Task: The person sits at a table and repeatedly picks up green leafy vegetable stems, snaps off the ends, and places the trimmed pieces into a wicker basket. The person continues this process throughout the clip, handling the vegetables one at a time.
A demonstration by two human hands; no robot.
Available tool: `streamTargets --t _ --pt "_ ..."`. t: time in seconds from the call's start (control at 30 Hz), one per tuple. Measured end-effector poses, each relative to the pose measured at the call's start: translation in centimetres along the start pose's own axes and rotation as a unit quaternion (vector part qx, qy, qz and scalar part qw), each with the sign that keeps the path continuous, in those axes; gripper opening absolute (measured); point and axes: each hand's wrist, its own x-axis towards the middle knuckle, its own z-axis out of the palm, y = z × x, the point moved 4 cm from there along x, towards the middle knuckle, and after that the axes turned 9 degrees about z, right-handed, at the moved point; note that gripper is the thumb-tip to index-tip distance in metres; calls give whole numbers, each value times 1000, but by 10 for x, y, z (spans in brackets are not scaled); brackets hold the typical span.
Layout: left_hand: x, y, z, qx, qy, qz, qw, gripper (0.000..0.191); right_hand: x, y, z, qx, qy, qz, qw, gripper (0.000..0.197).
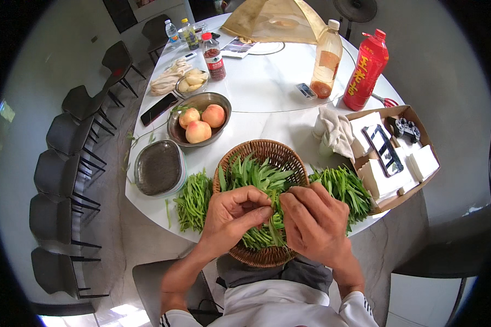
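Over a wicker basket (262, 146) at the table's front edge, my two hands work close together. Thumb and forefinger of my left hand (235, 216) pinch a green sprig (275, 202). Curled against the sprig's other side are the fingers of my right hand (317, 222), their tips partly hidden. Leafy greens (255, 173), which look like water spinach, fill the basket below. Left of the basket lies a bundle of green stems (194, 202). To its right is a pile of leafy greens (345, 194).
Stacked dishes (157, 168) and a metal bowl of peaches (198, 131) stand left. A cardboard box (427, 173) holding tissues, a phone and a game controller is right. Behind are a red bottle (366, 71), a clear bottle (326, 61) and a mesh food cover (274, 20).
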Motion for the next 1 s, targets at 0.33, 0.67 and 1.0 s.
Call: streamTargets --t 0.33,0.67,1.0 --pt "1 -4 -8 -54 27 38 997 10 -9 36 0 398 7 315 862 11" --pt "6 -11 -9 -103 9 13 995 9 -30 39 -3 380 -56 318 867 15" --pt "8 4 7 -56 13 73 996 10 -20 6 -38 217 -9 194 957 29"
